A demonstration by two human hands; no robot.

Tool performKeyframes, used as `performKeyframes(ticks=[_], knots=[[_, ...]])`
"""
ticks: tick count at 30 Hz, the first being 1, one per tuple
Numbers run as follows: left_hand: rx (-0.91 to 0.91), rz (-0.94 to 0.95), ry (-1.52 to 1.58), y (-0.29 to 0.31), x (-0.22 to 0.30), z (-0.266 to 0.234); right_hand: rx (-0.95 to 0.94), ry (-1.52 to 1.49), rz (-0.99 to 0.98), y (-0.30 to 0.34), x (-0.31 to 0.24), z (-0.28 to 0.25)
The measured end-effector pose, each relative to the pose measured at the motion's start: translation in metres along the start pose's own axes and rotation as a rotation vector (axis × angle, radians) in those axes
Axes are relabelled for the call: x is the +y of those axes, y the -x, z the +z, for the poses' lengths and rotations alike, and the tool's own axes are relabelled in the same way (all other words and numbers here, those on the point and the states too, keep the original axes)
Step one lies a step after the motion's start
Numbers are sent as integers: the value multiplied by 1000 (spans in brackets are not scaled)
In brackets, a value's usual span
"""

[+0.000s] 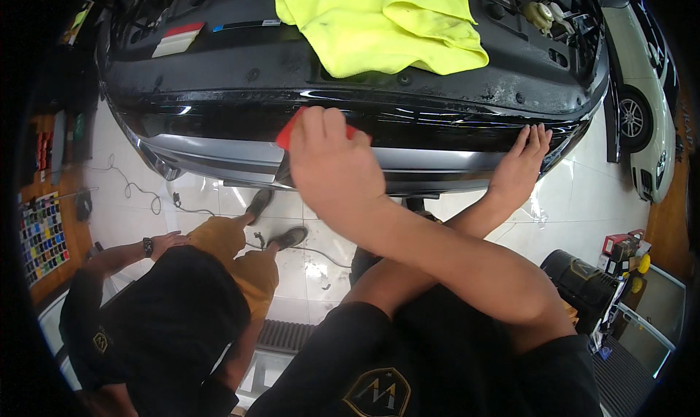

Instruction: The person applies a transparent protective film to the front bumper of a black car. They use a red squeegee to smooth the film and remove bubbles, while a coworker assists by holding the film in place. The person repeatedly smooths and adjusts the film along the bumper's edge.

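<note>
My arms cross over each other. On the left, my right hand is closed round a red squeegee, pressing it to the glossy black front panel of a car. Its lower part hides behind my fingers. My left hand, reaching across to the right, rests against the same panel near its right end with fingers stretched out. Below the panel runs a silver trim strip. Wet streaks and shine show along the black edge.
A yellow-green cloth lies over the engine bay. To its left are a red-and-cream scraper and a thin black tool. A co-worker is at my left. Cables cross the tiles. A black drum and white car are right.
</note>
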State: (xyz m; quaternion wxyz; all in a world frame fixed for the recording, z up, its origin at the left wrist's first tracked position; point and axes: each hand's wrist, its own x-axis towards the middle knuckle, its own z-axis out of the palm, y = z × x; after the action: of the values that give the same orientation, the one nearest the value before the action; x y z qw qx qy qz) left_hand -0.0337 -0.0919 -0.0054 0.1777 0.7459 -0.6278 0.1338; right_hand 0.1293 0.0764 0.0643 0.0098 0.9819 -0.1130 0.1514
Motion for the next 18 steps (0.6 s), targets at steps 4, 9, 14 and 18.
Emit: performKeyframes(ticks=[4, 9, 14, 18], knots=[[-18, 27, -87, 0, -6, 1, -95, -11, 11, 11, 23, -13], [-15, 44, -79, 0, -8, -3, -68, 31, -4, 36, 72, -28], [1, 53, -59, -1, -4, -3, -7, 88, -43, 46, 95, -24], [-25, 45, -16, -4, 4, 6, -112, -27, 110, 35, 67, -27]])
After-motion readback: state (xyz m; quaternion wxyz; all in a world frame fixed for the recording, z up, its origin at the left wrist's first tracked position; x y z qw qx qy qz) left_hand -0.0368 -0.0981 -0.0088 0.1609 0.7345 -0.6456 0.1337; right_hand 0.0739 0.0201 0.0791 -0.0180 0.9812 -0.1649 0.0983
